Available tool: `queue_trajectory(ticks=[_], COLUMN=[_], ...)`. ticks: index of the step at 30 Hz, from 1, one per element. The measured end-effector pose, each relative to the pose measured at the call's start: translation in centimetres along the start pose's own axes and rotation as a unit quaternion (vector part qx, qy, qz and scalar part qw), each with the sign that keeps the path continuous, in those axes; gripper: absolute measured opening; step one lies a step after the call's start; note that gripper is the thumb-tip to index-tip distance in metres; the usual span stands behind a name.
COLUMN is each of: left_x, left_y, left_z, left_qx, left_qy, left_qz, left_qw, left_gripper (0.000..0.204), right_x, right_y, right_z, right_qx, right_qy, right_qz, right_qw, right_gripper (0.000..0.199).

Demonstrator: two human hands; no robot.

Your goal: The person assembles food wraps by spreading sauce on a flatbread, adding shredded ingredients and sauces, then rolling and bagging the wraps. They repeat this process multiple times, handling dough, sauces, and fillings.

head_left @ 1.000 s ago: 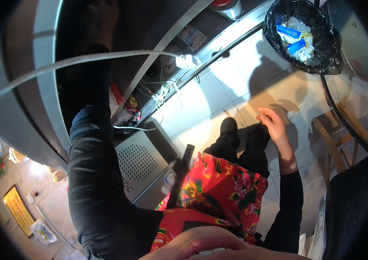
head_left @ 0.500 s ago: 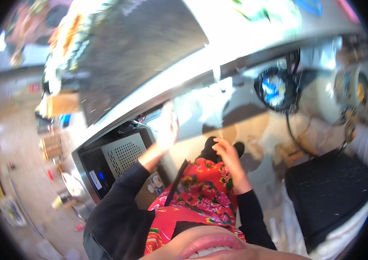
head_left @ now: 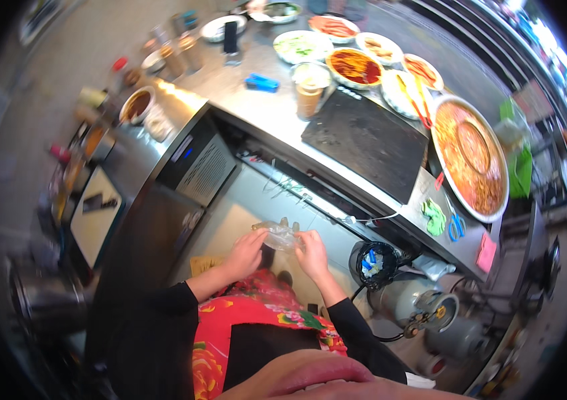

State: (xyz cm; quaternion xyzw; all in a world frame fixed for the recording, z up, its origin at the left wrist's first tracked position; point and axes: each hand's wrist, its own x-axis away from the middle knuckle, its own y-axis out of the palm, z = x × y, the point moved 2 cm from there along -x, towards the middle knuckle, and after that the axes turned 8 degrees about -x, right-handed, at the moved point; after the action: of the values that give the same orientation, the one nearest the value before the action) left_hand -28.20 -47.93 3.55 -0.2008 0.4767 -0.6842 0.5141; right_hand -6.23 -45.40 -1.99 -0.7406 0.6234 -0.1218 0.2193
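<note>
In front of my red flowered apron (head_left: 211,360), both hands hold a thin, clear plastic glove (head_left: 279,235) stretched between them, its loose finger-like tips pointing away from me. My left hand (head_left: 245,255) pinches one side of it with fingers closed. On the other side my right hand (head_left: 311,253) grips it between thumb and fingers. The glove hangs over the floor, on the near side of the steel counter (head_left: 237,93).
On the counter are a black griddle plate (head_left: 370,140), a large tray of red food (head_left: 457,137), several food bowls (head_left: 355,67), blue scissors (head_left: 455,227) and a green cloth (head_left: 433,217). Below right stand a black-lined bin (head_left: 371,267) and gas cylinder (head_left: 403,300). A cutting board (head_left: 93,220) lies left.
The view has turned and steadied, showing more of the counter. My hands, earlier apart with no glove visible between them, have come together and now hold the clear plastic glove.
</note>
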Motion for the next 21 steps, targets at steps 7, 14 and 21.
queue_trajectory(ticks=[7,14,21], left_x=[14.7,27.7,51.6], left_y=[-1.1,-5.2,-9.1], left_z=[1.0,0.6,-5.1], left_qx=[0.004,-0.048,-0.02], left_qy=[-0.167,-0.216,-0.344], left_qz=[0.11,0.214,0.226], left_qw=[0.98,0.952,0.911], left_gripper=[0.048,0.035,0.012], right_x=[2.9,8.6,13.8], right_y=[6.0,13.4,26.1], right_z=[-6.5,-11.1,-10.7], right_qx=[0.016,0.063,0.144], right_qy=[-0.092,-0.232,-0.065], right_qz=[-0.216,-0.289,-0.324], right_qw=[0.972,0.927,0.933], right_gripper=[0.016,0.013,0.017])
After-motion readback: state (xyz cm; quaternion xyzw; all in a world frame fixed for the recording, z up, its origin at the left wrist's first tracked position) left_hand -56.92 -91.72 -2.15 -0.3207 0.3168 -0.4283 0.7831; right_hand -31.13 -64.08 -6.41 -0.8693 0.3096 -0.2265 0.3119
